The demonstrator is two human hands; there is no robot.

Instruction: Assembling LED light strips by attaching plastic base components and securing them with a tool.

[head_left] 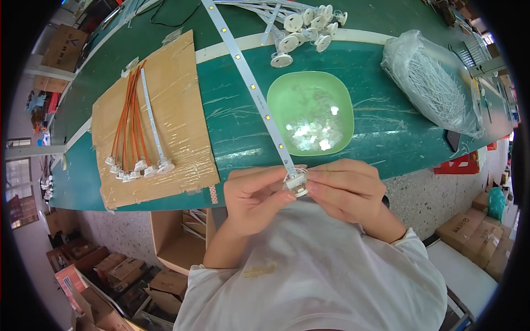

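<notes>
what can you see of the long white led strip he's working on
The led strip is a thin, flat white band with small yellow chips spaced along it. It runs diagonally across the green table, past the green bowl. Its near end is pinched between the left hand and right hand, where a small clear lens sits.
</notes>
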